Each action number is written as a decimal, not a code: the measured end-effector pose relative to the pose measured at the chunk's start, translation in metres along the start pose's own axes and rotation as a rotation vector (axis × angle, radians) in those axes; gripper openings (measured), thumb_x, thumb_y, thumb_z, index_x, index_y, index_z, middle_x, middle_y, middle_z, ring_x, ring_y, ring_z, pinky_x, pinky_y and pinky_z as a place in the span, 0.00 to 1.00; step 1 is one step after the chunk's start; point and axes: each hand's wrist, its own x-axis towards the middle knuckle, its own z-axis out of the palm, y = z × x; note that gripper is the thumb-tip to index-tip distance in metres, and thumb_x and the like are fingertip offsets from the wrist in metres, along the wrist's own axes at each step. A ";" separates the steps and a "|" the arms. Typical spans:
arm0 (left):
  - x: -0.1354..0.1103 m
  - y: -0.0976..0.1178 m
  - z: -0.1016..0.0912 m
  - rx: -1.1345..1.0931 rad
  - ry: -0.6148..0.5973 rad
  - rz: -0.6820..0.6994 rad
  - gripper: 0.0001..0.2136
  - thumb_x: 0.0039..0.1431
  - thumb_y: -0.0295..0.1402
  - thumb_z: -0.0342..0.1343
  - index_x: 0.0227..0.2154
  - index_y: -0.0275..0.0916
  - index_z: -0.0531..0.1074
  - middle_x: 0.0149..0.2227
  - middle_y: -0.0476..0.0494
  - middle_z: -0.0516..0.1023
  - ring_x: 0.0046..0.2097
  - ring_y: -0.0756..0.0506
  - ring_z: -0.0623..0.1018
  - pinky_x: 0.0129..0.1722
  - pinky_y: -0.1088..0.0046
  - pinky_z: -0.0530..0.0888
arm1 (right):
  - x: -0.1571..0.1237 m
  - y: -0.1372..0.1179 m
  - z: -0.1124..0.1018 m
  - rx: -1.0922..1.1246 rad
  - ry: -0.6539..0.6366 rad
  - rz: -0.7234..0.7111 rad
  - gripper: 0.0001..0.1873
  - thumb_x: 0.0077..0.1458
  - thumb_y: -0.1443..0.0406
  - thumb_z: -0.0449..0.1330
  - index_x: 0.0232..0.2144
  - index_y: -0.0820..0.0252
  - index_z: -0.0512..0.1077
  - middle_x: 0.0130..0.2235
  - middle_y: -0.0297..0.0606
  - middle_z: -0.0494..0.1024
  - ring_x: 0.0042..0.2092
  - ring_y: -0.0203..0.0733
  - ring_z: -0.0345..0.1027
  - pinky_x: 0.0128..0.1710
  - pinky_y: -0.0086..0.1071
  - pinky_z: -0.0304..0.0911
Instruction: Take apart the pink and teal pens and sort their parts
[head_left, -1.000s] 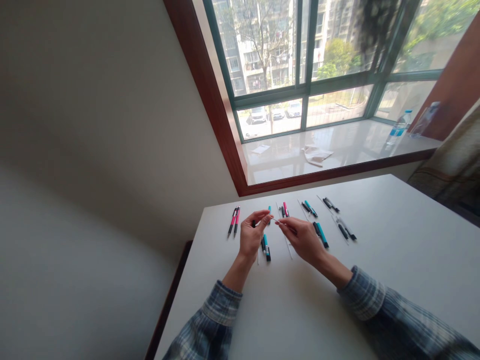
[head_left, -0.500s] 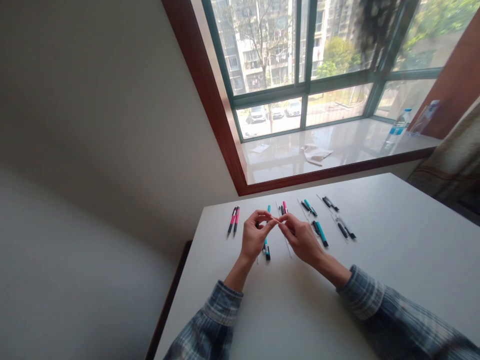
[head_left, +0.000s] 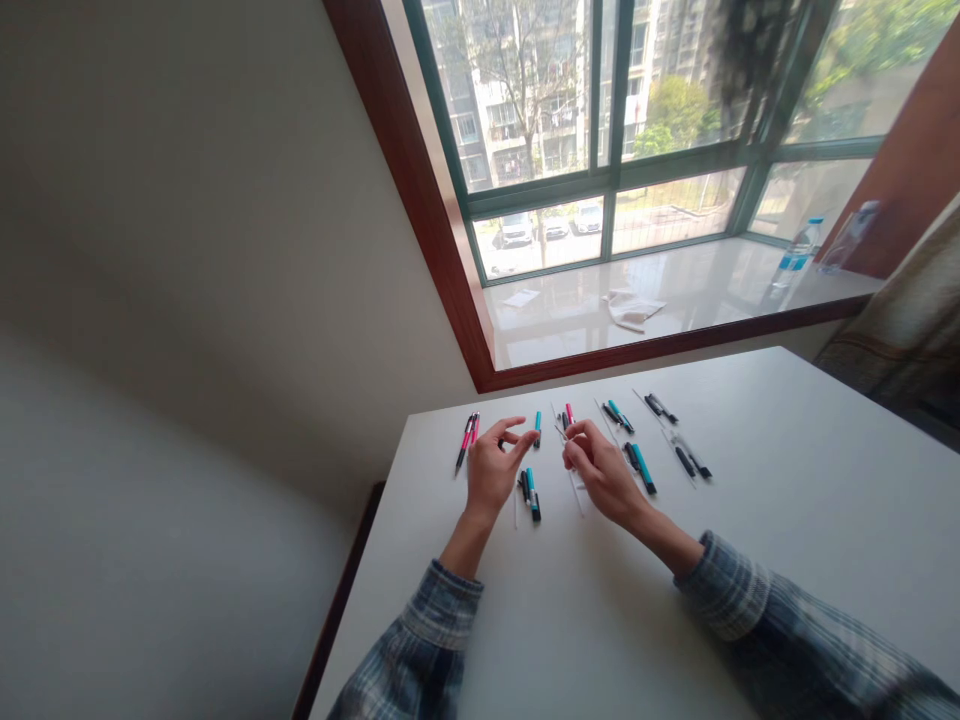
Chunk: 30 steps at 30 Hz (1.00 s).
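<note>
My left hand (head_left: 492,470) is raised over the white table (head_left: 600,610), thumb and forefinger apart. A small black pen part (head_left: 501,443) shows among its curled fingers, mostly hidden. Pinched in my right hand (head_left: 600,468) is a thin pale pen refill (head_left: 560,433), its tip pointing up and left. Between the hands lies a teal pen barrel (head_left: 538,428). Nearer to me are another teal barrel (head_left: 533,495), a black grip (head_left: 524,487) and a refill (head_left: 515,508). Behind my right hand, a pink barrel (head_left: 569,412) is partly covered.
Two pink-and-black pens (head_left: 466,443) lie at the left, partly behind my left hand. To the right are teal pen parts (head_left: 643,468) and black-and-clear ones (head_left: 694,457). A windowsill (head_left: 555,330) beyond the table holds a cloth (head_left: 634,308) and bottles (head_left: 799,250).
My hands have come apart from their fingertip contact. The left has moved left and its thumb and forefinger have spread; the right, shifted slightly, keeps the refill.
</note>
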 end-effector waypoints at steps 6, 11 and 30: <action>0.008 -0.017 -0.004 0.619 -0.019 -0.091 0.12 0.60 0.47 0.63 0.42 0.48 0.82 0.31 0.45 0.83 0.36 0.39 0.81 0.36 0.67 0.71 | 0.002 -0.002 0.000 0.051 -0.001 0.054 0.14 0.64 0.53 0.56 0.42 0.56 0.67 0.23 0.24 0.60 0.24 0.36 0.50 0.25 0.30 0.47; 0.008 -0.020 0.004 0.756 -0.068 -0.107 0.10 0.62 0.44 0.59 0.39 0.48 0.82 0.35 0.40 0.84 0.38 0.36 0.81 0.35 0.64 0.69 | 0.001 -0.003 -0.001 0.032 0.001 0.055 0.17 0.64 0.51 0.57 0.42 0.58 0.69 0.22 0.25 0.59 0.24 0.36 0.50 0.25 0.30 0.46; -0.008 0.016 0.018 -0.189 -0.255 0.088 0.19 0.60 0.50 0.61 0.36 0.37 0.80 0.20 0.56 0.58 0.24 0.52 0.57 0.25 0.74 0.56 | 0.009 0.001 -0.011 0.159 0.028 0.023 0.19 0.60 0.49 0.63 0.35 0.59 0.77 0.35 0.40 0.80 0.32 0.40 0.69 0.30 0.32 0.62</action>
